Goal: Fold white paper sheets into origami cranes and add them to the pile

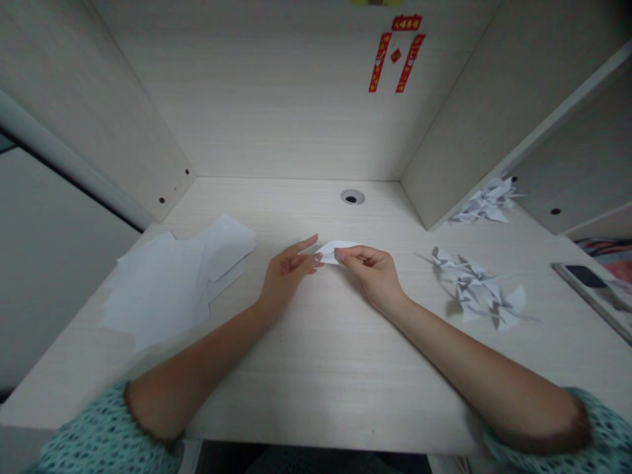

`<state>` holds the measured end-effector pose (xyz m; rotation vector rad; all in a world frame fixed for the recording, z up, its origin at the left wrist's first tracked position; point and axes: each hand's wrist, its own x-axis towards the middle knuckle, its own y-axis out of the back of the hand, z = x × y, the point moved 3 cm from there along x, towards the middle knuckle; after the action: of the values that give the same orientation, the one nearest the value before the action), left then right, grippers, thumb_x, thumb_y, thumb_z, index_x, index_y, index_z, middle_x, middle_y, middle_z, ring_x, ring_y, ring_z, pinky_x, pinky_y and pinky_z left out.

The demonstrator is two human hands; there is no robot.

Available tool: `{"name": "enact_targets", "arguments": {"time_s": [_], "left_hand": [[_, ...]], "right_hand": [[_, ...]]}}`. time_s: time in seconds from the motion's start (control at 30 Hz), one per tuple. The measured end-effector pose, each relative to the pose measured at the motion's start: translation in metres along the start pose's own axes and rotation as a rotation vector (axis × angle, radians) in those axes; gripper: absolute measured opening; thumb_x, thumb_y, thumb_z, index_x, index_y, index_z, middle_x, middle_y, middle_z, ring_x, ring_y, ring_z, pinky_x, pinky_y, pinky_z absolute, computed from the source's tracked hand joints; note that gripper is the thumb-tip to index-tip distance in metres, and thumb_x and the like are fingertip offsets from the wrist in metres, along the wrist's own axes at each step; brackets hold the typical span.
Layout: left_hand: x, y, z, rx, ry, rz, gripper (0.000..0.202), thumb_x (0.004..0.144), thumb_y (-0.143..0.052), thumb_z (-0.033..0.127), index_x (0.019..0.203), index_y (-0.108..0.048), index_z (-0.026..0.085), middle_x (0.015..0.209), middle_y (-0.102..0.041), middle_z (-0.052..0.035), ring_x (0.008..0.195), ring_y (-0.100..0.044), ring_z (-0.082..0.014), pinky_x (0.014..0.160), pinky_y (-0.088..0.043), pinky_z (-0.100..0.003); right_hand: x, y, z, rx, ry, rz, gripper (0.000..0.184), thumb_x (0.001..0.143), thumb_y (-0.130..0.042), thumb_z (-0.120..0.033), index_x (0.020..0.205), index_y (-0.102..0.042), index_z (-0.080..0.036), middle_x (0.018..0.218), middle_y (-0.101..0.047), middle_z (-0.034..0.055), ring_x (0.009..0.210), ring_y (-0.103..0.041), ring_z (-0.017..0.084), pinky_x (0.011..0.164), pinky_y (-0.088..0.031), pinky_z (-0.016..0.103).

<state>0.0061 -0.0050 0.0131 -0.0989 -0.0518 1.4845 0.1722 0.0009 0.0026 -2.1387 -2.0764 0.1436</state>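
Note:
A small folded piece of white paper (pixel 330 251) is held between my two hands, just above the middle of the desk. My left hand (pixel 295 261) pinches its left tip between thumb and fingers, with the index finger stretched out past it. On the other side, my right hand (pixel 369 266) grips the paper's right part, thumb on top and fingers behind. The far edge of the fold shows over my right fingers; its underside is hidden.
Loose white paper sheets (pixel 162 283) lie overlapping at left. Folded paper cranes (pixel 476 286) are heaped at right, with another pile (pixel 488 201) by the upright panel (pixel 459 118). A phone-like device (pixel 592 289) rests far right. A cable hole (pixel 352 197) sits at the back.

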Motion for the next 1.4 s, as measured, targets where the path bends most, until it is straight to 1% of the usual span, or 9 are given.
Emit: {"name": "enact_targets", "arguments": {"time_s": [0.13, 0.3, 0.43, 0.6, 0.87, 1.1, 1.2, 1.27, 1.4], "left_hand": [[-0.0001, 0.0001, -0.0015, 0.062, -0.004, 0.02, 0.05, 0.067, -0.075, 0.04, 0.113, -0.067, 0.021, 0.082, -0.075, -0.0025, 0.074, -0.067, -0.0153, 0.069, -0.052, -0.025], [-0.0001, 0.0, -0.0033, 0.047, 0.017, 0.048, 0.045, 0.063, -0.078, 0.039, 0.103, -0.072, 0.019, 0.083, -0.075, -0.0037, 0.075, -0.067, -0.0162, 0.07, -0.053, -0.027], [-0.0004, -0.0007, -0.0024, -0.006, 0.04, 0.07, 0.045, 0.061, -0.079, 0.037, 0.101, -0.072, 0.018, 0.087, -0.075, -0.0052, 0.076, -0.069, -0.0174, 0.075, -0.055, -0.03], [-0.0008, -0.0009, -0.0025, -0.017, 0.056, 0.081, 0.043, 0.063, -0.078, 0.035, 0.102, -0.072, 0.017, 0.09, -0.075, -0.0061, 0.078, -0.069, -0.0177, 0.078, -0.056, -0.031], [-0.0014, -0.0019, -0.0013, -0.002, 0.03, 0.084, 0.042, 0.065, -0.077, 0.036, 0.102, -0.072, 0.018, 0.092, -0.075, -0.0058, 0.078, -0.07, -0.0181, 0.079, -0.057, -0.032], [-0.0025, -0.0023, -0.0003, 0.011, 0.004, 0.083, 0.041, 0.066, -0.076, 0.037, 0.101, -0.072, 0.017, 0.091, -0.075, -0.006, 0.077, -0.07, -0.0178, 0.078, -0.057, -0.031], [-0.0028, -0.0027, 0.0005, 0.009, -0.008, 0.09, 0.04, 0.065, -0.077, 0.037, 0.099, -0.073, 0.017, 0.092, -0.075, -0.0058, 0.078, -0.07, -0.0178, 0.077, -0.057, -0.031], [-0.0028, -0.0025, 0.0007, 0.012, -0.002, 0.096, 0.04, 0.064, -0.077, 0.036, 0.099, -0.073, 0.017, 0.091, -0.075, -0.0056, 0.077, -0.069, -0.0175, 0.076, -0.057, -0.03], [-0.0026, -0.0018, 0.0008, 0.033, 0.002, 0.107, 0.04, 0.065, -0.077, 0.036, 0.1, -0.073, 0.017, 0.088, -0.075, -0.0054, 0.072, -0.069, -0.0163, 0.072, -0.057, -0.029]], "right_hand": [[-0.0028, -0.0024, -0.0006, -0.036, 0.006, -0.05, 0.017, 0.065, -0.077, -0.035, 0.075, -0.075, -0.022, 0.074, -0.075, 0.0033, 0.062, -0.064, 0.014, 0.061, -0.05, 0.027], [-0.0033, -0.0028, -0.0004, -0.074, 0.055, -0.078, 0.016, 0.066, -0.076, -0.034, 0.076, -0.076, -0.022, 0.081, -0.076, 0.0046, 0.071, -0.068, 0.017, 0.07, -0.053, 0.031], [-0.0028, -0.0032, -0.0004, -0.097, 0.084, -0.069, 0.014, 0.067, -0.076, -0.033, 0.078, -0.076, -0.024, 0.082, -0.076, 0.0036, 0.074, -0.068, 0.017, 0.074, -0.052, 0.032], [-0.0024, -0.0048, 0.0006, -0.058, 0.041, -0.027, 0.012, 0.065, -0.078, -0.031, 0.076, -0.077, -0.025, 0.077, -0.076, 0.0019, 0.069, -0.067, 0.015, 0.07, -0.051, 0.029], [-0.0031, -0.0055, 0.0035, -0.013, 0.0, -0.003, 0.017, 0.064, -0.078, -0.034, 0.076, -0.076, -0.023, 0.078, -0.076, 0.0034, 0.068, -0.067, 0.016, 0.069, -0.052, 0.031], [-0.0046, -0.0075, 0.0023, 0.018, -0.004, -0.026, 0.018, 0.063, -0.078, -0.035, 0.076, -0.075, -0.022, 0.076, -0.075, 0.0035, 0.068, -0.067, 0.016, 0.07, -0.053, 0.032], [-0.0048, -0.0066, 0.0024, 0.037, -0.005, -0.021, 0.02, 0.062, -0.079, -0.033, 0.078, -0.073, -0.022, 0.07, -0.073, 0.0014, 0.062, -0.065, 0.014, 0.065, -0.051, 0.029], [-0.0045, -0.0057, 0.0026, 0.045, -0.003, -0.018, 0.019, 0.062, -0.08, -0.031, 0.076, -0.072, -0.022, 0.066, -0.072, 0.0002, 0.059, -0.063, 0.013, 0.063, -0.05, 0.027], [-0.0033, -0.0051, 0.0043, 0.062, 0.006, -0.03, 0.017, 0.062, -0.079, -0.031, 0.07, -0.067, -0.02, 0.069, -0.071, 0.0014, 0.062, -0.063, 0.013, 0.063, -0.049, 0.027]]}}
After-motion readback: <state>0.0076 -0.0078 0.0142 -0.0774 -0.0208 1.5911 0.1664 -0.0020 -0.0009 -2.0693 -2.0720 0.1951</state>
